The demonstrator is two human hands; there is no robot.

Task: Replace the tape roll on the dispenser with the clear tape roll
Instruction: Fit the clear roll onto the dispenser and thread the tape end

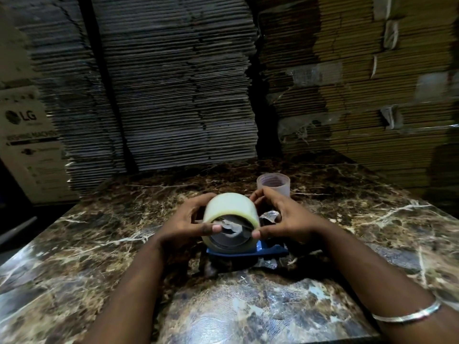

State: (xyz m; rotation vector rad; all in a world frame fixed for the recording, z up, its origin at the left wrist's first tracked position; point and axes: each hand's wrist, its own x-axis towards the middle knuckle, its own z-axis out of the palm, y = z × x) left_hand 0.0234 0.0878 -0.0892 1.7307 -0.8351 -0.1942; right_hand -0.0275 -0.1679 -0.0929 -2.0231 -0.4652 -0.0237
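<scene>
A: Looking at the roll (231, 209) first — where's it sitting?

B: Sitting on the blue dispenser (248, 252), mid tabletop (74, 244), core facing the cam. Both hands clamping it: left hand (183, 222) curling round the left side, thumb tip pressing the near rim; right hand (285, 217) curling round the right side, thumb on the rim too. Fingers (260, 194) hooking over the far edge, so half closed round the roll, not flat.

A: Seated on the hub or coming off?

B: Can't tell. Hub area inside the core looking grey & crumpled, prob. loose tape ends. Hard to read.

A: Other roll?

B: Thinner, clear one (273, 184) standing just behind the right hand, apart from it, untouched.

A: Handling?

B: Guessing a fat roll, fairly heavy for its size, stiff — not crushing under a squeeze. Outer wrap glossy, so prob. slippery; gripping rim + core edge, as now, looking safer than the smooth face. Sticky wherever a tape end is loose. Dispenser light plastic, likely lifting w/ the roll unless pinned down; blade end hidden, so watching fingertips near the front.

A: Clear one?

B: Lighter, thin-walled; pinching through the core.
</scene>
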